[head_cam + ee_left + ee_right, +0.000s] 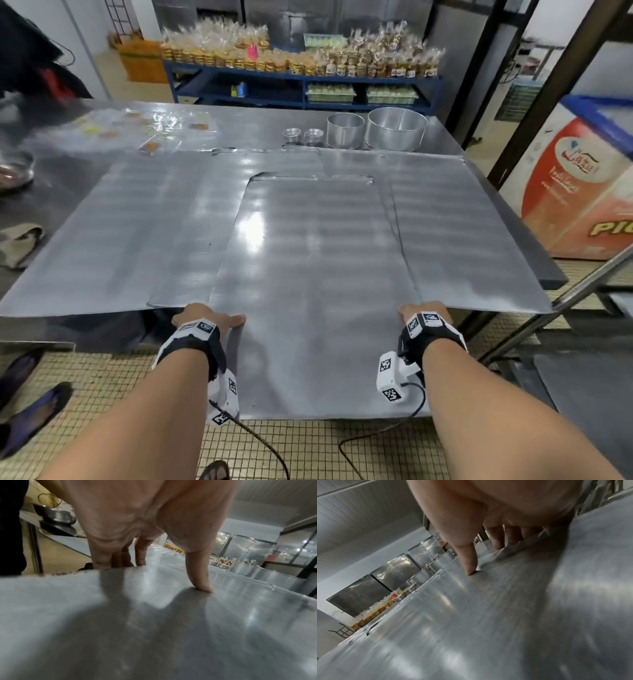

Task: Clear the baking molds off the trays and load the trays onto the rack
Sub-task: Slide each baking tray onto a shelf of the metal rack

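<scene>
A flat metal tray (315, 274) lies on top of other trays and sticks out over the table's near edge. My left hand (209, 317) grips its left side, thumb (200, 580) pressed on top and fingers (102, 561) curled under the edge. My right hand (426, 313) grips the right side the same way, thumb (471, 563) on top, fingers (498, 539) under. Two more trays (113, 233) (462, 222) lie flat to either side beneath it. Small fluted molds (293, 135) and two round cake tins (344, 130) stand at the table's far end.
A steel bowl (15, 169) and a cloth (19, 240) sit at the table's left. A metal rack frame (582, 274) stands to the right, with an orange chest freezer (575, 192) behind it. A blue shelf (301, 85) of packaged goods lines the back wall.
</scene>
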### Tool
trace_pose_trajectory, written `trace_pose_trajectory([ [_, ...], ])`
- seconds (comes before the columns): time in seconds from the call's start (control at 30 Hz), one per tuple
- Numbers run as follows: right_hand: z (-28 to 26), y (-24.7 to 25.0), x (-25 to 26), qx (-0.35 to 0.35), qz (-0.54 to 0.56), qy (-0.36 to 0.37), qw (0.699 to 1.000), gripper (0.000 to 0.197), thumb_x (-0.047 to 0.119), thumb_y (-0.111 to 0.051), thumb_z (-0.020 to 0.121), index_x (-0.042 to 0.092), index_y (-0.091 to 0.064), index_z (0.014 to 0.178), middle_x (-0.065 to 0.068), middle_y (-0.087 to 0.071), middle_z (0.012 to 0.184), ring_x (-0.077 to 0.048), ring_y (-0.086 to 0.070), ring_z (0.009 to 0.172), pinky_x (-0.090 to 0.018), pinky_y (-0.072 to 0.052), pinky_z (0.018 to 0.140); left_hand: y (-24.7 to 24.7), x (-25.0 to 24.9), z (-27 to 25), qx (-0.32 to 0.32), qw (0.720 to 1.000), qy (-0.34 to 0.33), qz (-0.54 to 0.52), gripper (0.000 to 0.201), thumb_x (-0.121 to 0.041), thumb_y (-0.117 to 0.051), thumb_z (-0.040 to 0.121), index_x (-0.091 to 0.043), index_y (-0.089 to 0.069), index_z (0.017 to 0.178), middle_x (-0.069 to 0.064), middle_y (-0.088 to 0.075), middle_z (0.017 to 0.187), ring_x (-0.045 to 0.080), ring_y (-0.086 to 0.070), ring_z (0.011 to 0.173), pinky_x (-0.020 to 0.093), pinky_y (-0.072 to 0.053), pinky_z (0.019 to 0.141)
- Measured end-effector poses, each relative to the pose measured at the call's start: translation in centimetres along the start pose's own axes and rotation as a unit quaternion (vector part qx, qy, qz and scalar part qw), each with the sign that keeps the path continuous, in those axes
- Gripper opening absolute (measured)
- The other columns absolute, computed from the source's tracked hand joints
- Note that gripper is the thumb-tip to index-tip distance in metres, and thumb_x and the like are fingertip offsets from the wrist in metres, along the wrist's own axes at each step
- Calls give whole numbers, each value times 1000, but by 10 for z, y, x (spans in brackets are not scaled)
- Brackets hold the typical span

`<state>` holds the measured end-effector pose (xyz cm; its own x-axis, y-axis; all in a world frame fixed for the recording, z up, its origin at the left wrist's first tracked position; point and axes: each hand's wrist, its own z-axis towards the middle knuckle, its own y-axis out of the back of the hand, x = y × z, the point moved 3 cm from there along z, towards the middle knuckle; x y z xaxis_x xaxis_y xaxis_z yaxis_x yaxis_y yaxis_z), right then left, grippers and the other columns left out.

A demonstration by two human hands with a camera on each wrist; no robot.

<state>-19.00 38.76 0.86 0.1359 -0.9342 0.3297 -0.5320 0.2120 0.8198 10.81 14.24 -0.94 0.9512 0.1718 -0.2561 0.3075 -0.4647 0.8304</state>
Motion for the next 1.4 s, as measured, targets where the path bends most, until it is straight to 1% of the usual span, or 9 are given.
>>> trace_pose_trajectory([
  [0.17, 16, 1, -7, -24, 35, -5, 999, 38, 21, -61, 92, 5, -62, 126, -15, -61, 128, -30, -60, 117, -24, -42, 74, -2, 1, -2, 3, 1000, 9, -16, 78, -58, -84, 60, -3, -63, 111, 15, -66, 109, 35, -61, 104, 41, -51, 95],
  [0.27, 17, 5, -6, 5, -90, 23, 996, 38, 22, -65, 86, 14, -64, 123, -10, -63, 126, -29, -60, 116, -19, -45, 69, -1, -1, 1, 5, 1000, 14, -26, 74, -55, -84, 62, -2, -61, 107, 16, -65, 106, 37, -60, 102, 44, -52, 92],
  [0.4, 17, -3, 0, 23, -182, 29, 983, 39, 23, -65, 70, 24, -69, 108, -2, -66, 115, -30, -60, 112, -38, -57, 85, 2, -6, 5, -3, 1000, 2, -27, 77, -57, -81, 65, -2, -60, 115, 15, -62, 111, 36, -56, 109, 44, -51, 94],
  [0.83, 15, -4, 7, 26, -269, 46, 962, 37, 31, -45, 91, 37, -47, 128, -7, -42, 134, -32, -36, 129, -38, -44, 98, -4, -9, 19, 16, 998, 14, -61, 75, -53, -82, 65, -3, -60, 117, 16, -61, 114, 38, -56, 109, 46, -51, 92],
  [0.97, 14, -2, 5, 22, -302, 47, 952, 26, 26, -51, 92, 20, -46, 117, -12, -46, 131, -36, -50, 120, -34, -45, 94, -4, -7, 29, 38, 996, 16, -75, 69, -48, -81, 68, -3, -58, 115, 19, -63, 111, 40, -62, 97, 47, -54, 90],
  [1.13, 10, 4, 9, 6, -118, -3, 993, 46, 25, -49, 75, 32, -51, 120, -12, -47, 127, -37, -52, 119, -42, -52, 95, -3, -10, 30, 63, 995, 11, -79, 54, -44, -77, 78, 0, -58, 103, 18, -63, 99, 36, -63, 93, 42, -53, 90],
  [1.2, 14, 7, 9, -1, -44, -10, 999, 45, 21, -50, 81, 31, -52, 125, -9, -49, 128, -34, -54, 119, -36, -52, 95, -3, -13, 29, 59, 995, -2, -79, 51, -43, -74, 83, 2, -59, 103, 20, -63, 107, 37, -63, 99, 42, -52, 94],
  [1.27, 18, 13, 10, -34, 46, -50, 997, 44, 25, -56, 90, 20, -49, 133, -9, -54, 129, -31, -57, 119, -29, -49, 87, -3, -16, 27, 59, 996, -7, -70, 52, -44, -67, 90, 2, -59, 112, 21, -61, 120, 36, -61, 111, 40, -49, 99],
  [1.4, 27, 9, 4, -26, 164, -116, 979, 70, 40, -71, 85, -1, -43, 134, -19, -59, 127, -34, -60, 114, -31, -38, 75, -6, -16, 30, 38, 997, -3, -60, 63, -48, -70, 86, 3, -59, 123, 21, -61, 124, 36, -59, 115, 37, -49, 98],
])
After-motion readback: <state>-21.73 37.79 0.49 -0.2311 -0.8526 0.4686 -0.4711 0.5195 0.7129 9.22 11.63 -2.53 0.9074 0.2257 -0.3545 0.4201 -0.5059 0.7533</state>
